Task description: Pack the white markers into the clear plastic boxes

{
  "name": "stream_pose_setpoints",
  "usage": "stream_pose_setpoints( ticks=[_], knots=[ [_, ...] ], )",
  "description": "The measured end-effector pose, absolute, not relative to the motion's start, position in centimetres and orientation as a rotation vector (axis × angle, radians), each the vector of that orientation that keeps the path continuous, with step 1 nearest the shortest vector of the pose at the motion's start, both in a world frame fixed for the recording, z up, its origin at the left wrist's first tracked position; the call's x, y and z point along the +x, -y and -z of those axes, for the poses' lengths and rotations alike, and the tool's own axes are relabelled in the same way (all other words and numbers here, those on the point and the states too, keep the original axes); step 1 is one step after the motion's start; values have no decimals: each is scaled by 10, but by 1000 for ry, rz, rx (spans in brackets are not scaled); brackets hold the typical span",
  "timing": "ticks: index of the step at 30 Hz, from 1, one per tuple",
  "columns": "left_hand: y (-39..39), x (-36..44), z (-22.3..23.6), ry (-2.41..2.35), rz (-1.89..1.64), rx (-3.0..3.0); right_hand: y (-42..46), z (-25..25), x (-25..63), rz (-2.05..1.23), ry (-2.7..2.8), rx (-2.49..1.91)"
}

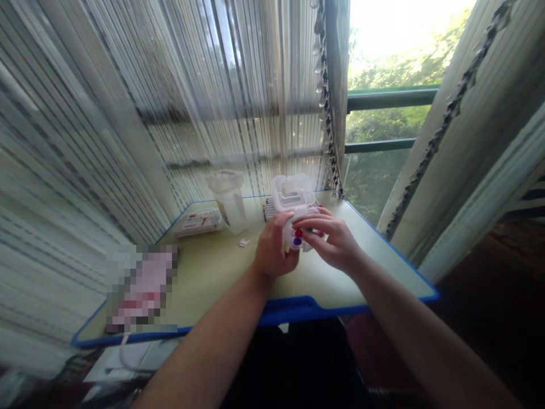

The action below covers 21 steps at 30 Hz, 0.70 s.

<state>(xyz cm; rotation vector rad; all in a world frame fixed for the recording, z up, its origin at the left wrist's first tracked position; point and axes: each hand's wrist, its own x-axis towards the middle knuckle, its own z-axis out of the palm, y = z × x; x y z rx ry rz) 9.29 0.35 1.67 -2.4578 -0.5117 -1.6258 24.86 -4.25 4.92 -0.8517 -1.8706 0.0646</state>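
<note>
The right hand (334,238) partly hides the clear box (293,189); pixelation obscures a pink object (147,281).

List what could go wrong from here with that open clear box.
1. Spill: the lid stands open, so if the left hand tips the clear box, loose contents might fall out.
2. Fumble: the right hand has its fingers at the red piece, and could knock the purple piece right beside it.
3. Bump: the tall clear container stands beyond the left hand; a wide swing might topple it.
</note>
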Motion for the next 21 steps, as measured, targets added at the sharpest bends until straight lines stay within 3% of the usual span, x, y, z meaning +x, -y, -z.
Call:
stream_pose_setpoints(
  ticks=[21],
  knots=[
    [-14,89,-2,549,1705,-2478,28,-23,251,-32,1554,-746]
  ],
)
